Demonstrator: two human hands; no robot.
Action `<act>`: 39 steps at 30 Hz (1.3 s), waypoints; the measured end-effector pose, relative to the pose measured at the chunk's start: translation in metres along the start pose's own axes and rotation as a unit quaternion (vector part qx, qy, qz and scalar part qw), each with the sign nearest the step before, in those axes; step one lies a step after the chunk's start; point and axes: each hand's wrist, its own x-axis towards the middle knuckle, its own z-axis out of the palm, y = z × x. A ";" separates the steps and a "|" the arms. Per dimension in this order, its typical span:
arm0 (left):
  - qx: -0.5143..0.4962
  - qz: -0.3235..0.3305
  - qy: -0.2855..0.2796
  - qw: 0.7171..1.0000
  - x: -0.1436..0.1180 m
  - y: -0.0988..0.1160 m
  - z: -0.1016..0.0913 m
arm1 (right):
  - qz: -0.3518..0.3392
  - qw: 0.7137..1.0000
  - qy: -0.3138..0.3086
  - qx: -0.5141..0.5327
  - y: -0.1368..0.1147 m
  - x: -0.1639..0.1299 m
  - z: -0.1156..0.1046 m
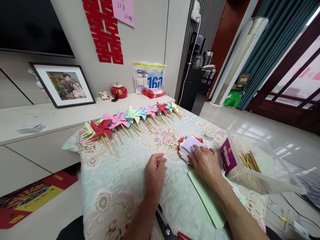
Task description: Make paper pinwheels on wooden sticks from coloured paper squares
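Observation:
My left hand (155,171) rests on the flowered tablecloth with its fingers curled in, and nothing shows in it. My right hand (206,161) lies over a stack of coloured paper squares, its fingers apart and touching the lavender top sheet (190,144). Beneath my right wrist and forearm lie long light-green paper sheets (206,196). Black-handled scissors (167,230) are partly visible by my left forearm at the near edge. Across the far side of the table runs a row of paper pinwheels on wooden sticks, with a red pinwheel (101,128) at its left end.
To the right stands a clear plastic box (270,183) holding wooden sticks (250,161). A small clear round container (210,134) sits behind the paper stack. Beyond the table, a white cabinet (60,120) carries a framed photo (62,85), a red pot (118,91) and a plastic bag (149,78).

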 end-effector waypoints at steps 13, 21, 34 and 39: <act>-0.006 0.005 0.004 1.000 0.000 0.000 0.000 | -0.022 0.999 0.013 0.045 0.009 0.004 0.004; -0.006 0.005 0.004 1.000 -0.001 0.002 -0.001 | -0.009 0.998 0.008 0.062 0.008 0.003 -0.005; 0.132 0.212 -0.082 0.965 -0.009 -0.004 0.006 | -0.005 0.997 0.014 0.075 0.008 0.004 -0.008; 0.298 0.350 -0.138 0.877 -0.017 -0.001 0.027 | -0.001 0.997 0.013 0.076 0.010 0.007 -0.006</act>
